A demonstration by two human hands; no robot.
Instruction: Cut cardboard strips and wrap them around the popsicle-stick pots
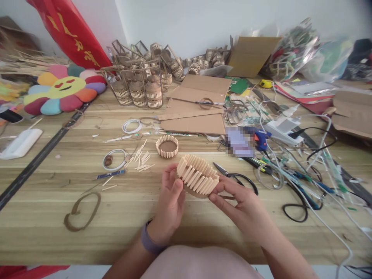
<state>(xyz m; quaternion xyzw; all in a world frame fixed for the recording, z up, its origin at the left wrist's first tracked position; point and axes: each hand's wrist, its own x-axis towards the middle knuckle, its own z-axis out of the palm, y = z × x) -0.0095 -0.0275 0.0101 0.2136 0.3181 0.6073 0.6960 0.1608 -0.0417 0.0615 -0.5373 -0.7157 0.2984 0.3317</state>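
A small round basket of upright wooden sticks on a brown base (197,178) is held tilted above the table between my two hands. My left hand (171,197) grips its left side, thumb toward the front. My right hand (238,199) pinches the lower right rim, where a thin brown strip (228,197) sticks out to the right. Just beyond, a second, shallower stick ring with a brown base (167,147) sits on the table. Loose short sticks (142,161) lie to its left. Behind my right hand are black-handled scissors (238,178).
A brown strip loop (82,211) and a white ring holding brown beads (114,159) lie at left. Cardboard sheets (194,116) and finished stick baskets in frames (138,91) stand farther back. Cables (290,186), a blue glue gun (261,139) and a power strip (281,130) crowd the right.
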